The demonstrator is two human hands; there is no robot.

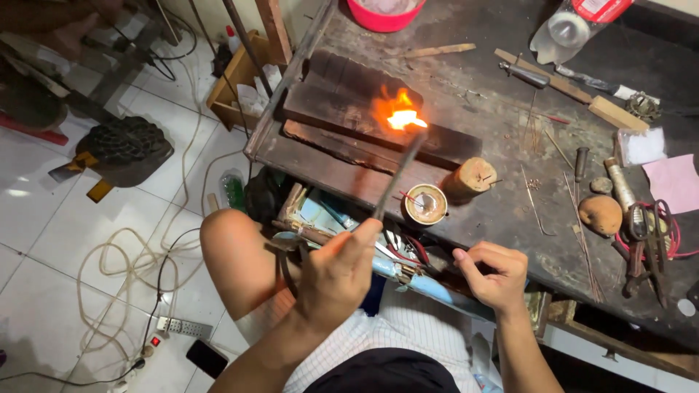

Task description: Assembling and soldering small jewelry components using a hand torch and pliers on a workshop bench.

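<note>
My left hand (pixel 336 273) grips a thin dark metal torch (pixel 399 173) and points it up and away from me. Its tip ends in a bright orange flame (pixel 399 115) that plays on a charred dark block (pixel 364 109) lying on the workbench (pixel 502 211). My right hand (pixel 494 275) is curled shut at the bench's near edge, above an open drawer (pixel 342 218) full of tools; whether it holds something small I cannot tell. A small round tin (pixel 425 205) and a short wooden stump (pixel 471 177) stand just right of the torch.
Scissors and pliers (pixel 646 240) lie at the right with red cord. A pink cloth (pixel 673 182), a brown round lump (pixel 601 215) and thin wires are nearby. A red bowl (pixel 384 13) sits at the far edge. Hoses, a power strip (pixel 182 327) and a phone (pixel 206 358) lie on the tiled floor.
</note>
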